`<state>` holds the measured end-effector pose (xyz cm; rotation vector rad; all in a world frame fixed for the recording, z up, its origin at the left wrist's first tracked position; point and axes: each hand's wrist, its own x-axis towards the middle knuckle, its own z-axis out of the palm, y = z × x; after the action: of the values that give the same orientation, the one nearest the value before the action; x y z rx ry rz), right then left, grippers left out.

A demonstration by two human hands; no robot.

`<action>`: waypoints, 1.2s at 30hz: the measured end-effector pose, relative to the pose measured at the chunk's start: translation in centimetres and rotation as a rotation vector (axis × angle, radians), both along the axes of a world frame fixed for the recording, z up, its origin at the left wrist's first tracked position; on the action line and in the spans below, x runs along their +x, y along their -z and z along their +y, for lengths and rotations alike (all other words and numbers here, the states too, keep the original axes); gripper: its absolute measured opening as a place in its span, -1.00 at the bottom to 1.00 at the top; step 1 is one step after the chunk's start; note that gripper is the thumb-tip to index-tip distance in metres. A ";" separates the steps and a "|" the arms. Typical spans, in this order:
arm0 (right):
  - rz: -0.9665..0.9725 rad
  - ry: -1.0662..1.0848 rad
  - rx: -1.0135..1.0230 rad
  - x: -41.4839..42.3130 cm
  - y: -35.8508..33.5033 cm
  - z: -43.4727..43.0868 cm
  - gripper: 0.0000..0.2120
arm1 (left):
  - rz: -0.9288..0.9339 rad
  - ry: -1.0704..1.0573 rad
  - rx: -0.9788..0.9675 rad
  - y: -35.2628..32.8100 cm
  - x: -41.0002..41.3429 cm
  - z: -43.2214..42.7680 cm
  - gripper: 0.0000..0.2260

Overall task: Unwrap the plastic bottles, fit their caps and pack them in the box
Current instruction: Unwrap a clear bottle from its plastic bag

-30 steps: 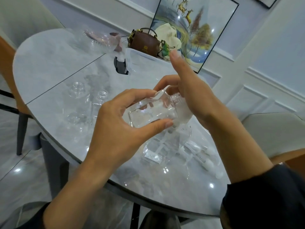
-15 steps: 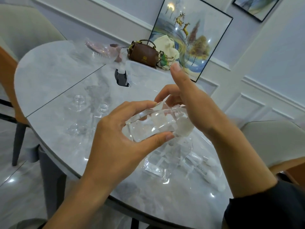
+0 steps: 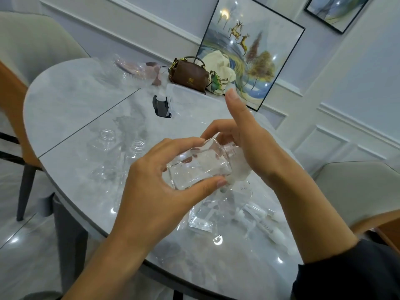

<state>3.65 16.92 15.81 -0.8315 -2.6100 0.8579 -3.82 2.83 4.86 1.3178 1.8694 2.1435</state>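
Bottle (image 3: 194,167): held on its side above the table (image 3: 71,100), neck turned rightward so the wrapper (image 3: 241,167) can be drawn off.
Left hand (image 3: 155,191): clamped round the body, apparently as a steadying hold.
Right hand (image 3: 249,144): fingers closed on the wrapper at the neck; index finger kept straight.
Box (image 3: 190,98): set well apart, likely kept for packing.
Caps (image 3: 268,226): laid nearby, not yet fitted.

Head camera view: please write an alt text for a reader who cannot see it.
A person's left hand holds a clear plastic bottle sideways above a grey marble table, while the right hand curls around its uncapped neck, index finger raised. Two more open bottles stand at left; a brown handbag sits behind.
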 end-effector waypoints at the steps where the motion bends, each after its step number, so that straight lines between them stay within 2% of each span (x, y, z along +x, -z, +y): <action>1: 0.000 -0.005 -0.003 0.0 -0.3 0.1 -0.13 | -0.011 -0.003 0.007 0.0 0.0 0.0 -0.53; 7: -0.049 -0.023 -0.030 0.0 -1.6 0.3 -0.11 | -0.018 -0.016 0.011 0.0 -0.3 -0.1 -0.49; 12: -0.016 -0.001 0.010 -0.2 -0.8 0.0 -0.15 | -0.001 -0.021 -0.006 0.0 -0.2 0.0 -0.48; 19: 0.014 0.016 -0.057 0.3 0.4 -0.3 -0.14 | 0.027 -0.012 -0.026 0.2 -0.1 0.2 -0.52; 26: 0.026 0.011 -0.034 0.3 0.0 -0.1 -0.15 | 0.028 -0.023 -0.024 0.2 -0.1 0.4 -0.50; 36: -0.064 -0.004 -0.044 0.4 -1.6 0.6 -0.15 | 0.028 -0.025 -0.001 0.1 -0.4 0.3 -0.47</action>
<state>4.09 17.54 17.43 -0.8798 -2.6575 0.9073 -4.22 3.10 4.73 1.3381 1.9072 2.1465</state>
